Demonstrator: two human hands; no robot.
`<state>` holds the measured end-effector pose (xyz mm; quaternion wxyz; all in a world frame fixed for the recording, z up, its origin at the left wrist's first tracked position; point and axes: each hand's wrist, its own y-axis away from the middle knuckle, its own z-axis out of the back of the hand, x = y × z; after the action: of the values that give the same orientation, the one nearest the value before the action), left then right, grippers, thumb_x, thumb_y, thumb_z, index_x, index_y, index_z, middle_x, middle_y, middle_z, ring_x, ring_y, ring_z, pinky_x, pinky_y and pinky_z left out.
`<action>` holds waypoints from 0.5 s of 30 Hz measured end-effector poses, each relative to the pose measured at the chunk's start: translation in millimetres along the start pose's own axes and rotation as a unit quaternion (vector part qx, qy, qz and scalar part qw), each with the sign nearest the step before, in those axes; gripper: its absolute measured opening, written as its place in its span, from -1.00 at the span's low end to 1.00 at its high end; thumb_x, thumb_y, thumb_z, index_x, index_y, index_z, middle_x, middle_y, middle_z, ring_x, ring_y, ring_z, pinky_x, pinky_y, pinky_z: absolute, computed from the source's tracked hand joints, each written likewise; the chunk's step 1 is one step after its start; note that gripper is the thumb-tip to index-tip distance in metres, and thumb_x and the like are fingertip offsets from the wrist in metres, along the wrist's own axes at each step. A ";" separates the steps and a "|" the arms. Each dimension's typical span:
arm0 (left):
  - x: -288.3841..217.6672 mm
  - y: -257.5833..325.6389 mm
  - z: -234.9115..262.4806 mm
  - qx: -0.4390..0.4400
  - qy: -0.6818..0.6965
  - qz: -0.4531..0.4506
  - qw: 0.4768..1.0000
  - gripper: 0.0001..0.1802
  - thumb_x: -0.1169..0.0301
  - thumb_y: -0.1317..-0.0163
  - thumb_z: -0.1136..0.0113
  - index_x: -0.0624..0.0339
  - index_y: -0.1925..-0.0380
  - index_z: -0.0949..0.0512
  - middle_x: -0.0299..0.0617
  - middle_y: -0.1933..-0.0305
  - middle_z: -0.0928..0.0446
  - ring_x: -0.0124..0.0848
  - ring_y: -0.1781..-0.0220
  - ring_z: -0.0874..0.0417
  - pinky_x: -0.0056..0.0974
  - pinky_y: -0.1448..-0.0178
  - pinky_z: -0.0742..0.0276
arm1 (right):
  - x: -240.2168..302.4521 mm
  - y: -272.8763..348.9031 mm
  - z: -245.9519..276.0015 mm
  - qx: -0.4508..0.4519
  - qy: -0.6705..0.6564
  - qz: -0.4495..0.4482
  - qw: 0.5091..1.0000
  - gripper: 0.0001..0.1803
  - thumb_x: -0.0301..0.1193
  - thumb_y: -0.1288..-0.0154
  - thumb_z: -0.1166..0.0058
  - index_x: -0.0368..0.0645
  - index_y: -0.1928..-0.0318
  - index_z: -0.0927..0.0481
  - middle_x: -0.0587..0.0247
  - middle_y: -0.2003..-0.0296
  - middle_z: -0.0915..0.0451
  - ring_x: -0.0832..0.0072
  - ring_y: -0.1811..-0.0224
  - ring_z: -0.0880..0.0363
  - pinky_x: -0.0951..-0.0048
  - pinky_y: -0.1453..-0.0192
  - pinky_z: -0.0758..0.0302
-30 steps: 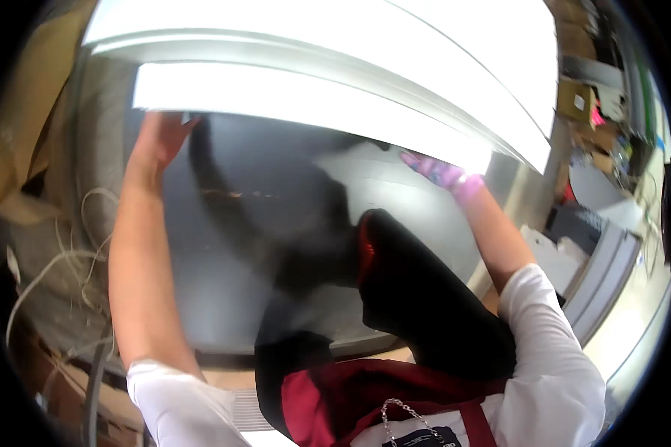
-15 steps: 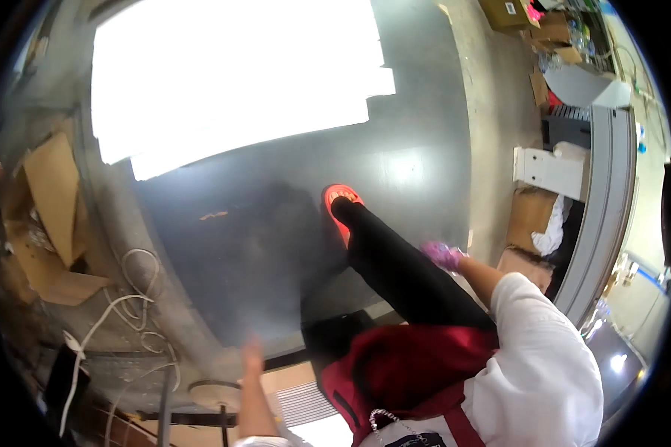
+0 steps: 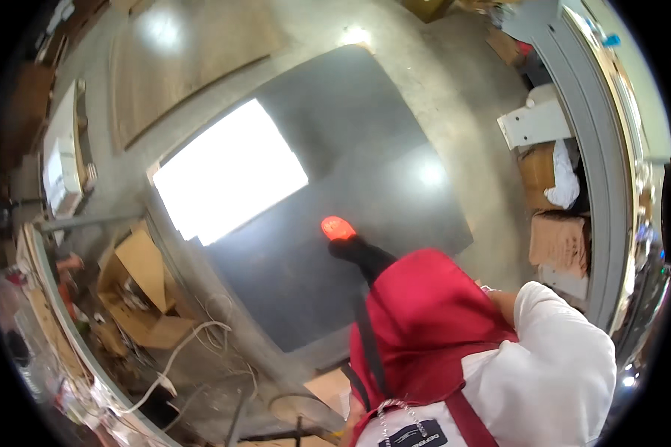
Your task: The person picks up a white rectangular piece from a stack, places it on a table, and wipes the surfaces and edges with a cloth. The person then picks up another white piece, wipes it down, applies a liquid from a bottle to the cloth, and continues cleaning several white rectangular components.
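Note:
My right forearm [image 3: 504,305] reaches forward from a white sleeve and passes behind my red apron [image 3: 432,298]. The apron hides nearly all of my right hand [image 3: 488,290], its fingers included, so whether it holds anything does not show. My left hand is out of view. Below me a large dark grey mat [image 3: 365,149] lies on the floor. Bright white sheets [image 3: 235,171] cover part of its left side, glaring too strongly to show detail. One foot in an orange shoe [image 3: 337,227] stands on the mat.
An open cardboard box [image 3: 145,272] and a loose white cable [image 3: 190,346] lie to the left. Farther off is a brown board [image 3: 179,67] on the floor. Along the right runs a grey bench edge [image 3: 600,149], with a brown carton [image 3: 559,242] and white cloth [image 3: 566,179] under it.
My view has shifted, showing more floor beyond the mat. My left hand has gone out of view. My right hand, in a purple glove earlier, has drawn back behind the apron, which now billows forward.

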<state>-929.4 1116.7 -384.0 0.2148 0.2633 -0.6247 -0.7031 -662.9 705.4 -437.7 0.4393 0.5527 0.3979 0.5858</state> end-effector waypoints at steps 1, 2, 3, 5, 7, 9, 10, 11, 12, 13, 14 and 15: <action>-18.0 7.6 -18.1 0.001 0.023 -0.015 1.000 -0.53 0.09 -0.35 0.08 0.20 -0.06 -0.46 -0.13 0.04 -0.55 -0.34 0.09 -0.57 -0.28 0.07 -0.51 | -1.0 2.3 -0.4 -0.005 0.006 0.013 1.000 -0.54 -0.35 -0.21 0.05 -0.18 -0.13 -0.38 -0.01 -0.06 -0.46 0.11 -0.11 -0.43 0.20 -0.18 -0.35; -24.8 15.7 -29.8 0.017 0.048 -0.038 0.998 -0.52 0.08 -0.35 0.08 0.20 -0.07 -0.46 -0.13 0.04 -0.55 -0.33 0.09 -0.58 -0.27 0.06 -0.51 | -4.6 8.0 -1.5 -0.010 0.016 0.027 0.999 -0.56 -0.35 -0.20 0.04 -0.17 -0.11 -0.41 -0.01 -0.05 -0.47 0.11 -0.09 -0.44 0.19 -0.16 -0.36; -22.7 22.3 -30.5 0.047 0.068 -0.069 0.994 -0.52 0.08 -0.34 0.07 0.21 -0.07 -0.46 -0.13 0.04 -0.55 -0.32 0.08 -0.58 -0.25 0.05 -0.52 | -9.6 17.4 -5.4 -0.018 0.023 0.038 0.999 -0.57 -0.35 -0.20 0.04 -0.17 -0.10 -0.43 -0.01 -0.03 -0.49 0.11 -0.07 -0.46 0.19 -0.14 -0.38; 2.5 28.2 -26.0 0.125 0.100 -0.124 0.979 -0.45 0.05 -0.35 0.08 0.27 -0.13 -0.41 -0.12 -0.01 -0.53 -0.28 0.03 -0.57 -0.21 -0.04 -0.49 | -17.4 34.0 -11.8 -0.023 0.042 0.061 0.997 -0.59 -0.35 -0.19 0.02 -0.16 -0.07 -0.47 -0.01 0.00 -0.53 0.10 -0.03 -0.50 0.19 -0.11 -0.41; 19.4 46.1 -29.4 0.052 -0.039 -0.082 0.994 -0.45 0.05 -0.35 0.08 0.17 -0.21 -0.38 -0.15 -0.05 -0.51 -0.35 -0.01 -0.54 -0.26 -0.06 -0.45 | -29.9 46.2 -27.6 -0.032 0.055 0.103 0.993 -0.61 -0.35 -0.18 0.01 -0.15 -0.04 -0.51 0.00 0.04 -0.56 0.10 0.00 -0.54 0.19 -0.07 -0.45; 47.1 66.6 -27.5 0.041 -0.082 -0.081 0.992 -0.47 0.05 -0.34 0.08 0.11 -0.19 -0.40 -0.16 -0.06 -0.52 -0.39 0.00 -0.54 -0.26 -0.02 -0.45 | -31.6 69.0 -19.6 -0.036 0.088 0.132 0.987 -0.63 -0.35 -0.17 0.00 -0.14 -0.01 -0.55 0.00 0.07 -0.60 0.10 0.04 -0.58 0.18 -0.03 -0.48; 57.5 68.7 -18.7 0.029 -0.104 -0.079 0.991 -0.48 0.05 -0.34 0.09 0.12 -0.17 -0.41 -0.16 -0.06 -0.52 -0.40 0.01 -0.54 -0.26 -0.01 -0.45 | -39.9 65.0 -27.1 -0.096 0.104 0.168 0.976 -0.69 -0.32 -0.20 0.03 -0.12 0.09 -0.60 0.04 0.22 -0.65 0.13 0.19 -0.64 0.18 0.14 -0.52; 69.5 69.9 -6.5 0.016 -0.127 -0.074 0.989 -0.49 0.05 -0.34 0.10 0.12 -0.14 -0.42 -0.17 -0.05 -0.53 -0.41 0.01 -0.54 -0.25 0.00 -0.44 | -54.3 74.0 -30.1 -0.055 0.002 0.107 0.993 -0.71 -0.34 -0.21 0.07 -0.18 0.13 -0.59 -0.01 0.21 -0.64 0.20 0.23 -0.64 0.26 0.22 -0.55; 78.3 69.7 3.2 0.000 -0.140 -0.085 0.987 -0.51 0.05 -0.34 0.10 0.13 -0.11 -0.44 -0.18 -0.03 -0.54 -0.41 0.03 -0.55 -0.26 0.03 -0.44 | -76.2 64.1 -36.9 -0.072 0.018 0.068 0.995 -0.71 -0.33 -0.21 0.07 -0.19 0.14 -0.58 0.00 0.20 -0.64 0.25 0.27 -0.63 0.29 0.26 -0.55; 88.3 71.6 12.4 -0.015 -0.154 -0.093 0.984 -0.52 0.06 -0.34 0.11 0.13 -0.08 -0.45 -0.19 -0.01 -0.56 -0.41 0.05 -0.56 -0.27 0.05 -0.44 | -97.3 63.8 -44.8 -0.081 0.028 0.053 0.995 -0.71 -0.33 -0.22 0.07 -0.20 0.14 -0.57 0.00 0.19 -0.64 0.27 0.30 -0.63 0.30 0.28 -0.55; 91.9 75.5 21.2 -0.014 -0.175 -0.115 0.978 -0.48 0.02 -0.32 0.07 0.14 -0.11 -0.42 -0.20 0.00 -0.55 -0.39 0.04 -0.54 -0.25 0.01 -0.42 | -118.2 64.1 -52.0 -0.089 0.038 0.037 0.995 -0.71 -0.32 -0.22 0.07 -0.21 0.15 -0.57 0.01 0.19 -0.64 0.29 0.32 -0.63 0.32 0.30 -0.56; 94.2 78.8 30.0 -0.013 -0.196 -0.135 0.971 -0.44 -0.02 -0.30 0.02 0.15 -0.13 -0.39 -0.20 0.00 -0.54 -0.37 0.03 -0.52 -0.24 -0.02 -0.41 | -132.7 73.9 -57.9 -0.094 -0.121 0.000 0.988 -0.71 -0.32 -0.24 0.10 -0.21 0.14 -0.56 0.02 0.18 -0.64 0.32 0.33 -0.62 0.32 0.31 -0.56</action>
<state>-1023.1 1070.2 -313.1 -0.0058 0.1997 -0.6043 -0.7713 -725.8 557.9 -411.0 0.5341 0.5759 0.2852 0.5492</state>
